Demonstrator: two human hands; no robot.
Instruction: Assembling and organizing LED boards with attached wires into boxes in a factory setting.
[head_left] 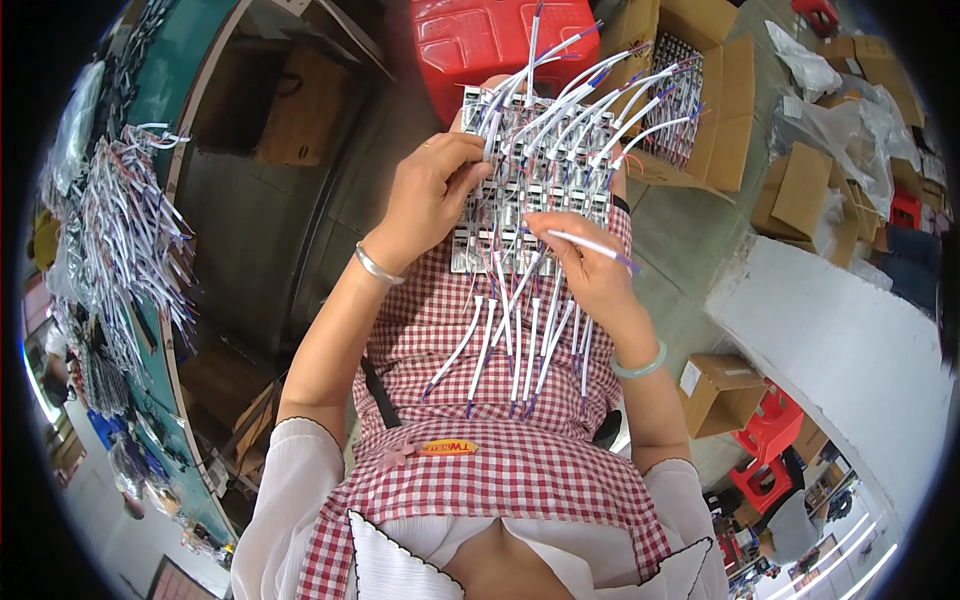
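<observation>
White blouse [395,555], nearest the camera, overlies a checked apron [520,480]; beyond, on the lap, I see the panel of small circuit boards [510,205], fringed with white leads [531,350]. The right hand [597,278], fingertips pinched together, holds a single lead [588,244] over the panel's near half. The left hand [430,190] meets the panel's left edge, thumb and forefinger nearly together; whether they grip anything I cannot tell.

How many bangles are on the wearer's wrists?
2: a silver bangle at the wrist of the left hand, and a pale green bangle at the wrist of the right hand. The sleeves could hide others higher up.
</observation>
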